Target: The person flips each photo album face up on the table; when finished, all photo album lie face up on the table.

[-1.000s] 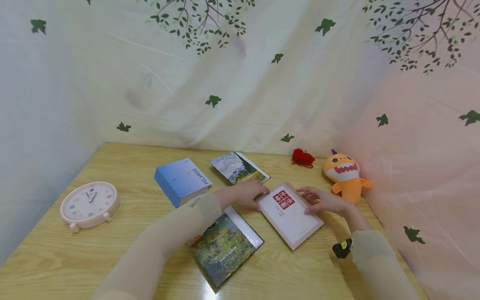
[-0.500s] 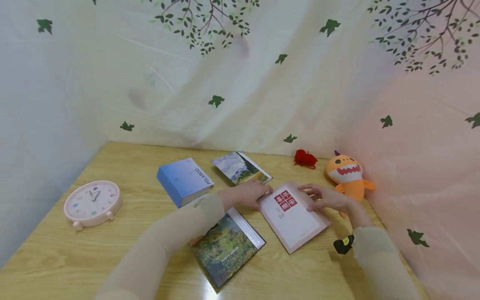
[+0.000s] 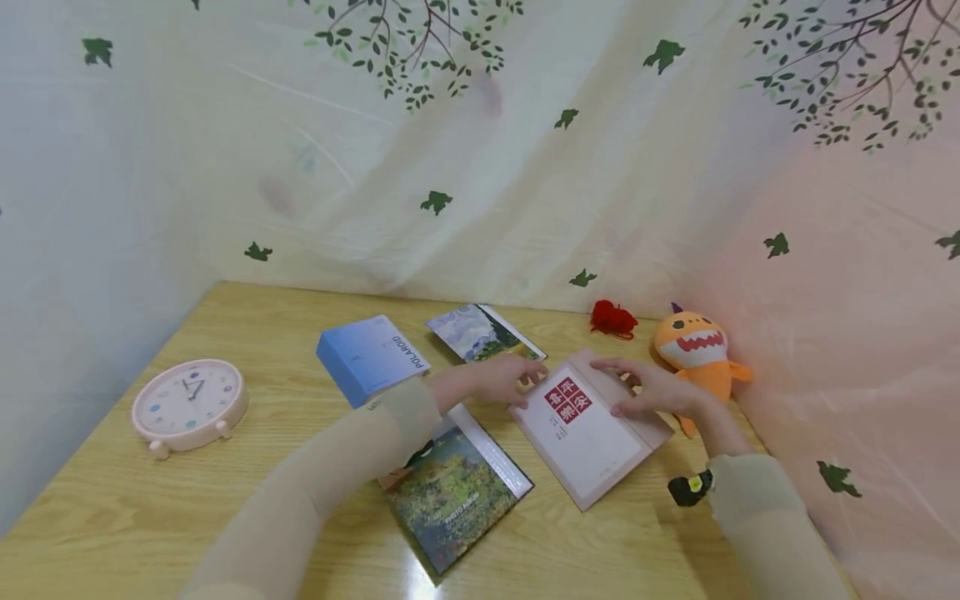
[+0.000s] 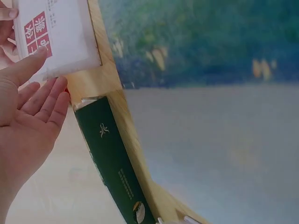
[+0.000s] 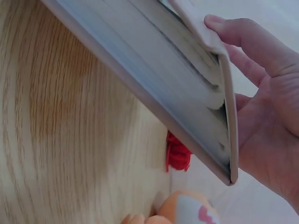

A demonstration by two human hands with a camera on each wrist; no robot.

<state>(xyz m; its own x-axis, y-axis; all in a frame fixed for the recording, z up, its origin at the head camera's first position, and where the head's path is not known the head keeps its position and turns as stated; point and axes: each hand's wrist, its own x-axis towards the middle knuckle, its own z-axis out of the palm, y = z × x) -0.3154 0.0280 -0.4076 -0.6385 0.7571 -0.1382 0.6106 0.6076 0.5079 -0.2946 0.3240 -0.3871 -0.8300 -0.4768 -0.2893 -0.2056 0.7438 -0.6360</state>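
A pale pink photo album, with a red block of characters on its cover, is between my hands in the head view. My left hand holds its far left side; in the left wrist view the thumb lies over the cover and the fingers are at the edge. My right hand grips the spine side, its thumb on the cover and its fingers behind the spine. The spine side is tilted up, and loose page edges show between the covers in the right wrist view.
A painted-cover photo album lies under my left forearm. Behind it are a blue POLAROID box-shaped album and a second painted album. A pink clock lies left; red yarn and an orange shark plush are back right.
The pink album has tilted, its right side rising so that more of its spine side shows. Both hands have kept hold of it. The head view has shifted slightly.
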